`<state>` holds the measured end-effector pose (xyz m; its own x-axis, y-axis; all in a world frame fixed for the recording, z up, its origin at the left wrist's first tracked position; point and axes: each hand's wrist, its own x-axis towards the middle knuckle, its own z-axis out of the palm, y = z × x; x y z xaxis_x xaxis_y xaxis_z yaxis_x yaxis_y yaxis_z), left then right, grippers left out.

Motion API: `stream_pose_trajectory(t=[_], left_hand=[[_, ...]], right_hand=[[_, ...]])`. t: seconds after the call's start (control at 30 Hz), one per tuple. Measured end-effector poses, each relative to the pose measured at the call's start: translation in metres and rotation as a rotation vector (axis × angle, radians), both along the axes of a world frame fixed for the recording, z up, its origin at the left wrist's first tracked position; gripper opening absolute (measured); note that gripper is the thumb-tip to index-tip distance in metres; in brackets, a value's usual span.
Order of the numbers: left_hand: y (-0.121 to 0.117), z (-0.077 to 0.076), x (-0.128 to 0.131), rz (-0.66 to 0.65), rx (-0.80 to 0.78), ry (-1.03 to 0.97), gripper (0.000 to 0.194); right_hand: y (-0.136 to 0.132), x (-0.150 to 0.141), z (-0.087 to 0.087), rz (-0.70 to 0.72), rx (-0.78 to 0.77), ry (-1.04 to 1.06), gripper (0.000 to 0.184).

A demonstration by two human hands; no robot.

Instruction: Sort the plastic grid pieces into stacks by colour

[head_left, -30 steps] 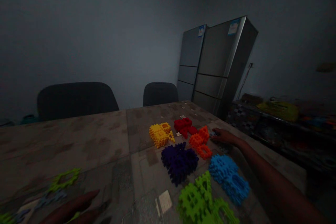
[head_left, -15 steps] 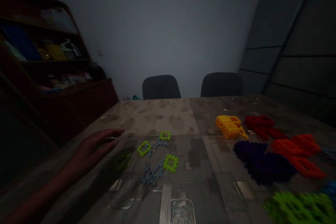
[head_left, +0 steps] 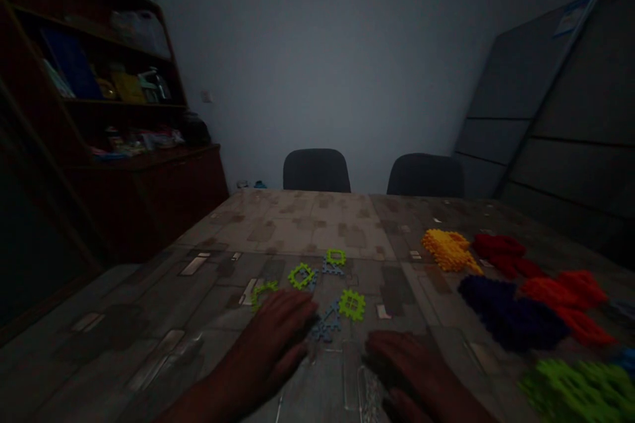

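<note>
My left hand (head_left: pixel 278 337) is over the table, fingers stretched out, with nothing seen in it. It partly covers a green open-frame toothed plastic piece (head_left: pixel 261 291) and reaches beside grey-blue toothed triangle pieces (head_left: pixel 327 324). To its right, my right hand (head_left: pixel 409 360) hovers low over the table with fingers extended, holding nothing visible. Just beyond it is a green square toothed piece with a windowed middle (head_left: pixel 352 305). Farther off lie a green frame piece (head_left: pixel 301 275), another green frame (head_left: pixel 336 256) and a grey-blue triangle (head_left: pixel 333 266).
Piles of toothed pieces lie on the right: yellow (head_left: pixel 450 250), dark red (head_left: pixel 503 254), purple (head_left: pixel 513 314), orange (head_left: pixel 565 297) and green (head_left: pixel 580 386). Two chairs (head_left: pixel 316 170) stand behind the patterned table (head_left: pixel 297 218). A shelf unit (head_left: pixel 173 185) is at left.
My left hand has moved right and nearer, from left of the pieces to partly over them. My right hand has come into view. The whole view has shifted slightly.
</note>
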<state>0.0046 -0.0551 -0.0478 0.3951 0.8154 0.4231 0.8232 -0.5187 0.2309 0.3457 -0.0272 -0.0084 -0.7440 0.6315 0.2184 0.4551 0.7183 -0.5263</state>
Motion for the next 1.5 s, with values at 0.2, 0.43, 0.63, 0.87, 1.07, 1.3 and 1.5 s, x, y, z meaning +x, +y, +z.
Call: stream_pose_trajectory(t=[0.2,0.43,0.63,0.87,1.07,1.3,1.5], left_hand=[[-0.007,0.014,0.019,-0.053,-0.208,-0.045,0.036],[-0.007,0.020,0.019,-0.120,-0.307,-0.270,0.008],[-0.001,0.012,0.016,-0.079,-0.206,-0.299,0.022],[0.001,0.004,0.004,0.078,-0.124,-0.306,0.045],[-0.005,0.014,0.011,0.018,-0.316,-0.160,0.058],[-0.009,0.024,0.016,-0.142,-0.309,-0.195,0.066],[-0.006,0.029,0.027,-0.262,-0.192,-0.252,0.022]], right_hand=[[0.029,-0.064,-0.002,0.006,0.028,0.035,0.043],[0.092,-0.111,-0.006,-0.045,0.087,-0.057,0.033],[0.105,-0.156,-0.009,-0.075,0.078,-0.116,0.055],[0.099,-0.172,-0.004,-0.127,0.067,-0.183,0.065],[0.094,-0.151,-0.004,-0.091,0.070,-0.214,0.076],[0.091,-0.144,0.000,-0.104,0.062,-0.190,0.078],[0.089,-0.128,-0.001,-0.125,0.021,-0.110,0.082]])
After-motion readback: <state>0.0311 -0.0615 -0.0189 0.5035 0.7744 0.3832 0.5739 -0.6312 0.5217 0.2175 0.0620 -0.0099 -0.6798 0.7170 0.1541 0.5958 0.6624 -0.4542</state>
